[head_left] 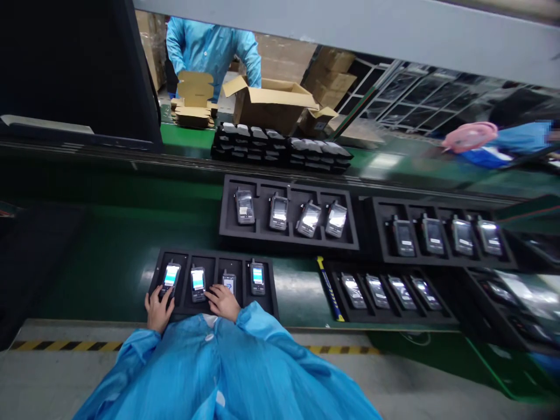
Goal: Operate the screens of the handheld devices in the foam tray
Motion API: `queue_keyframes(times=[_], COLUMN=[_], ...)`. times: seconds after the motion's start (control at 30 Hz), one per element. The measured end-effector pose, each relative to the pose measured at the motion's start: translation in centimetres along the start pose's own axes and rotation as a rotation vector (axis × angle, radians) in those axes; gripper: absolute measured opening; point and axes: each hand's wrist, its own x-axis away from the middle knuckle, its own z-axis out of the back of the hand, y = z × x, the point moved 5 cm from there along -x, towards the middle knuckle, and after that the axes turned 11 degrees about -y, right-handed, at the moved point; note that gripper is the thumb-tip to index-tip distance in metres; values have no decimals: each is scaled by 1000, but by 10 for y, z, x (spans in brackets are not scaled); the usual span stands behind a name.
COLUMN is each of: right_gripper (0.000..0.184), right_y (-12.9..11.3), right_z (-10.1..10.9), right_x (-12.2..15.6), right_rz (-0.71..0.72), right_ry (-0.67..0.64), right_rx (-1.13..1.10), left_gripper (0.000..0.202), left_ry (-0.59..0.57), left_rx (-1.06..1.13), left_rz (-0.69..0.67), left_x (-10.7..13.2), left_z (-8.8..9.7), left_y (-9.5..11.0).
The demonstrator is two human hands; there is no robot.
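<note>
A worker in a blue coat leans over a green conveyor surface (109, 256). The left hand (158, 309) rests, fingers loosely spread, on the lower end of the first lit handset (170, 276) in a black foam tray with four slots (213, 284), which lies at the surface's near edge. The right hand (224, 301), also open, covers the lower end of the third handset (228, 282). The tray holds four small grey handsets, screens glowing. Right of it lie three more black trays, each with four handsets. Beyond, another person in blue (212, 46) stands by open cardboard boxes (271, 105).
</note>
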Motion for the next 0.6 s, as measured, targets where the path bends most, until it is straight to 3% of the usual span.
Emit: queue_keyframes(times=[0.23, 0.6], right_gripper=[40, 33], right_y=[1, -2], right_z=[-10, -2], right_x=[-7, -9], right_rz=[60, 65], right_ry=[20, 50], right_rx=[52, 54], left_gripper=[34, 29], left_ry=[15, 41], left_rx=[-37, -96], left_rz=[-14, 19], left_x=[-1, -5], left_z=[1, 5], left_y=[2, 9])
